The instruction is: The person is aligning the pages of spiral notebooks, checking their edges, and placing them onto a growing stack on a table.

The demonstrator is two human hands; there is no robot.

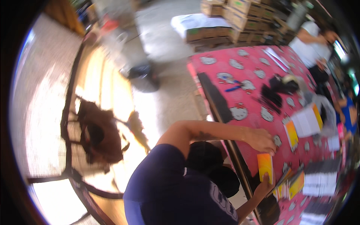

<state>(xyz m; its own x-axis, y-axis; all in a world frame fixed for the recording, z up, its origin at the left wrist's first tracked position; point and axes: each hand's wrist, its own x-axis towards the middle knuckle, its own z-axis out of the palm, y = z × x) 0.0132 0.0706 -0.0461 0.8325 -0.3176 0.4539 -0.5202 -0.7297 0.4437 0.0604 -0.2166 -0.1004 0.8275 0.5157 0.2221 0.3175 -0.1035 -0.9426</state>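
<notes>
A small yellow-and-orange booklet (pixel 264 165) is upright at the near edge of the pink-covered table. My right hand (pixel 267 183) grips its lower end, thumb against the front. My left hand (pixel 260 140) is above its top edge, fingers loosely bent and apart; blur hides whether the fingertips touch it. Just right of my right hand stands a row of similar yellow booklets (pixel 296 185). Beyond my left hand, a white sheet with yellow-orange ends (pixel 306 122) lies partly folded on the table (pixel 240 144).
Stacks of spiral-bound notebooks (pixel 320 183) stand at the right. A blue pen (pixel 233 89), black items (pixel 275 93) and a clear plastic bag (pixel 325 112) lie farther along. Another person (pixel 311 43) is across the table. A brown bag (pixel 98 131) hangs at left; cartons (pixel 247 17) are stacked behind.
</notes>
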